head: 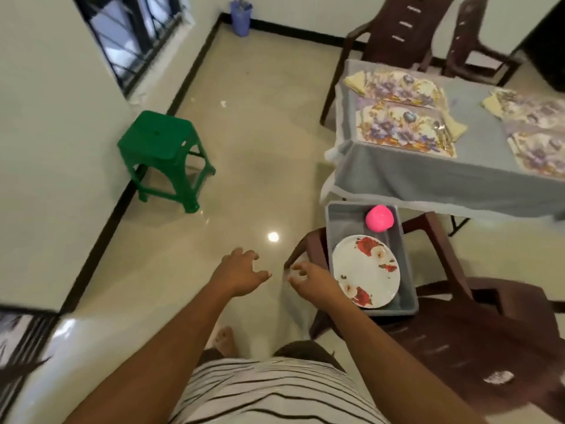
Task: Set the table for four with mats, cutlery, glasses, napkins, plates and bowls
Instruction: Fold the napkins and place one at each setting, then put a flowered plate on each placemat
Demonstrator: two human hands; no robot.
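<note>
The right hand (308, 278) has its fingers (298, 267) curled in toward the thumb, and something small and pale seems to sit between them, though blur makes it impossible to tell whether they pinch anything. The left hand (237, 272) hangs beside it, apart from it, with fingers (249, 254) loosely spread and released, holding nothing. Both hands are in the air above the glossy beige tiled floor (244, 166).

Just to the right of the right fingers, not touching them, lies a round white plate with red flower prints (367, 272), tilted against the near end of a grey rectangular plastic tub (409, 270). At the far end of the same tub sits a bright pink rounded bowl (378, 218), bottom up. The tub rests on the seat of a dark brown plastic chair (489, 338).

Beyond the tub stands the desk with a grey-blue cloth (412, 175), well apart from both hands. On it lie four floral mats in purple and cream (403, 130), with folded pale yellow napkins (356, 81) beside them. Two more brown chairs (406, 29) stand behind the desk. A green plastic stool (159, 142) stands by the white wall on the left.
</note>
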